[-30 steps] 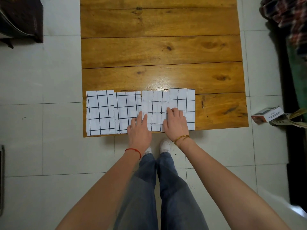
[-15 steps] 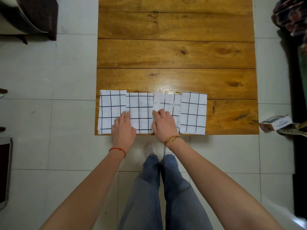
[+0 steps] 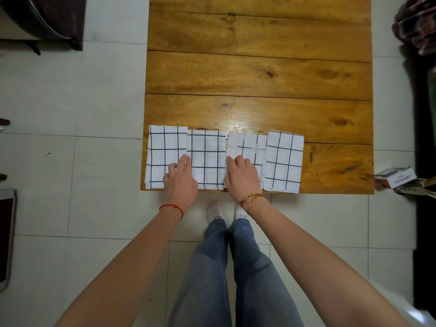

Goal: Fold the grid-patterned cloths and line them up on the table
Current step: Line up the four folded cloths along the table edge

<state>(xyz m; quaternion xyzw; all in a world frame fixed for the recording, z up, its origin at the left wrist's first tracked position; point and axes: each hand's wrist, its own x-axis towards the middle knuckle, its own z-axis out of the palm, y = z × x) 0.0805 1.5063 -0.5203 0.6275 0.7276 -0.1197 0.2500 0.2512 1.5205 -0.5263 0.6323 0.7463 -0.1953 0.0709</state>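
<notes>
Four folded grid-patterned cloths in one row along the near edge of the wooden tabletop (image 3: pixel 259 74), seen from the head view. At far left, the first cloth (image 3: pixel 162 147), its far edge a little beyond the others; touching it, the second cloth (image 3: pixel 206 152). Left hand (image 3: pixel 181 180) flat over the seam between these two, fingers straight and close together, thumb out to the side, pinching nothing. Then the third cloth (image 3: pixel 247 143), with fainter lines, and on its near part the right hand (image 3: pixel 243 178), also flat with fingers extended, pressing and not gripping. At far right, the fourth cloth (image 3: pixel 284 161), slightly turned and overlapping the third at the edge.

Probably the step of evening the row. To do well: press with flat palms and slide, not lift, so the folds stay closed; bring the far edges to one line, using the board seam as guide; straighten the tilted fourth cloth; keep near edges from hanging over the tabletop rim.
</notes>
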